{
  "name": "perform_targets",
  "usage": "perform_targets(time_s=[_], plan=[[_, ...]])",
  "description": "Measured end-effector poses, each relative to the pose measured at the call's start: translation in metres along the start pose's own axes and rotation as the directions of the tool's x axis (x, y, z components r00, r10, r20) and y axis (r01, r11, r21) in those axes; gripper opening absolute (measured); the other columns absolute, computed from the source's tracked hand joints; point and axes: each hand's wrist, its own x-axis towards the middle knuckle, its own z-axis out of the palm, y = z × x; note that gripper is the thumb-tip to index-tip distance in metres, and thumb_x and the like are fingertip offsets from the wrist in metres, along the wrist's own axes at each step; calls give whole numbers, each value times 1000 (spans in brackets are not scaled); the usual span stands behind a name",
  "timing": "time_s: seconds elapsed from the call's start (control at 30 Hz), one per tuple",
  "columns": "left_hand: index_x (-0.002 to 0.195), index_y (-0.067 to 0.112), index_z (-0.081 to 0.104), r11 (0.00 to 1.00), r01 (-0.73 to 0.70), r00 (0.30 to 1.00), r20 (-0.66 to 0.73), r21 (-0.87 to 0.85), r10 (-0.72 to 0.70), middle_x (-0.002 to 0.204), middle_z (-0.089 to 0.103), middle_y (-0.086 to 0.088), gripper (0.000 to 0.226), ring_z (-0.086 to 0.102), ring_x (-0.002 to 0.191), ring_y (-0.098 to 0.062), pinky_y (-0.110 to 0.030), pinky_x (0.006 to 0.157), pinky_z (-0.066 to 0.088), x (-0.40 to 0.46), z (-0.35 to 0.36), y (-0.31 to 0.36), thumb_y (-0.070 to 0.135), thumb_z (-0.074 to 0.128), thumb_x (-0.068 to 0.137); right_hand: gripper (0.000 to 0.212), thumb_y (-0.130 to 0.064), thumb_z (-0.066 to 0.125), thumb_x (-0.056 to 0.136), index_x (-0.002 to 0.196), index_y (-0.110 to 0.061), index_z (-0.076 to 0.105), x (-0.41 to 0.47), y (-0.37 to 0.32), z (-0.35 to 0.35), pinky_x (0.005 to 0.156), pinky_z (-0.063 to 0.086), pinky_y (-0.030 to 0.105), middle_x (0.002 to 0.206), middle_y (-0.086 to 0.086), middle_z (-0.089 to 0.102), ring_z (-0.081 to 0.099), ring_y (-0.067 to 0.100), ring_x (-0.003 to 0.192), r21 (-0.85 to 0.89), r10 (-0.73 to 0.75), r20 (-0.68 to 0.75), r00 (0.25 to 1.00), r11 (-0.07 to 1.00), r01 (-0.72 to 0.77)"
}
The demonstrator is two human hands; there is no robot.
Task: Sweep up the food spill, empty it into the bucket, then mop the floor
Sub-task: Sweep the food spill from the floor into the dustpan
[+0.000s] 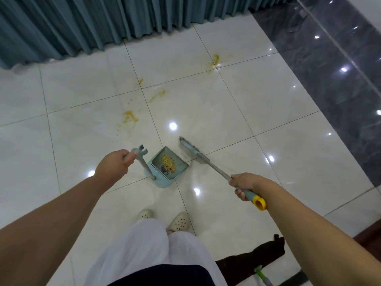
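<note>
Dustpan [167, 170] sits on the white tile floor [226, 112] just ahead of my feet, mouth facing away from me, with a pile of yellow-green food scraps [168, 162] inside it. Left hand [115, 165] is curled around the top grip of the dustpan's upright handle [142, 162]. Right hand [243, 185] is wrapped around the broom [208, 162] shaft near its teal grip, yellow end cap sticking out behind my fist. Broom head [188, 146] is just beside the dustpan's right edge; can't tell whether it touches the floor. Yellow smears of spill [129, 116] lie on the tiles farther out, between the dustpan and the teal curtain [82, 23], plus another patch [215, 59] off to the right near the dark marble strip [334, 69]. Dark mop head [253, 259] with a green fitting lies on the floor at my right, near the frame's lower edge.
</note>
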Motion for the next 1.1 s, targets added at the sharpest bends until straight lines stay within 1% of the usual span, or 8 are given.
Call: perform_targets(time_s=[0.1, 0.17, 0.37, 0.53, 0.67, 0.83, 0.97, 1.1], plan=[[84, 4, 64, 1000, 3, 1000, 5, 28, -3, 62, 59, -9, 49, 50, 55, -19, -29, 55, 36, -1, -5, -9, 44, 40, 97, 15, -14, 47, 100, 114, -13, 46, 15, -8, 9, 35, 37, 13, 67, 9, 45, 37, 10, 42, 38, 24, 10, 1000, 999, -24], [84, 4, 64, 999, 5, 1000, 6, 46, -6, 61, 58, -7, 49, 51, 56, -19, -29, 55, 35, 0, -7, -14, 45, 39, 97, 13, -15, 47, 99, 111, -9, 46, 24, -10, 20, 34, 37, 13, 65, 9, 45, 37, 11, 42, 34, 52, 35, 998, 998, -53], [86, 3, 61, 997, -3, 999, 35, 73, 0, 65, 58, -10, 49, 51, 58, -20, -30, 56, 36, 8, -12, -25, 44, 36, 98, 24, -15, 46, 98, 122, -11, 48, 20, 3, 69, 36, 38, 15, 67, 7, 45, 38, 11, 47, -61, 93, 122, 988, 994, -86], [88, 4, 60, 999, -9, 998, 62, 52, 5, 66, 59, -9, 51, 52, 56, -20, -30, 58, 40, 11, -21, -40, 49, 36, 97, 23, -15, 43, 100, 122, -17, 49, -14, 4, 74, 37, 36, 15, 67, 5, 41, 34, 8, 48, -95, 88, 177, 980, 993, -71], [88, 4, 61, 1000, -14, 997, 75, 21, 13, 66, 59, -10, 53, 51, 56, -21, -31, 58, 40, 8, -26, -49, 51, 37, 96, 37, -14, 42, 100, 138, -16, 43, -32, 2, 80, 36, 36, 15, 67, 4, 40, 35, 7, 45, -110, 47, 125, 991, 993, -34], [89, 2, 62, 999, -37, 996, 80, 7, 37, 67, 61, -11, 55, 51, 56, -21, -32, 59, 39, 4, -39, -64, 51, 40, 95, 42, -15, 46, 100, 141, -20, 41, -29, -2, 95, 36, 37, 14, 70, 7, 44, 35, 10, 50, -17, 45, 12, 999, 999, -45], [87, 5, 63, 999, -46, 994, 100, 15, 44, 71, 65, -11, 52, 52, 54, -19, -29, 58, 39, 2, -55, -82, 51, 41, 94, 33, -15, 46, 100, 133, -16, 44, -19, -8, 117, 35, 37, 12, 70, 8, 43, 35, 11, 51, 57, 62, -19, 998, 997, -61], [87, 6, 62, 994, -69, 991, 124, 83, 58, 65, 60, -7, 52, 55, 60, -22, -30, 58, 39, -1, -64, -101, 53, 40, 94, 16, -17, 48, 99, 112, -9, 48, -9, -9, 152, 34, 39, 14, 64, 8, 45, 39, 11, 41, 121, 123, 22, 992, 985, -125]])
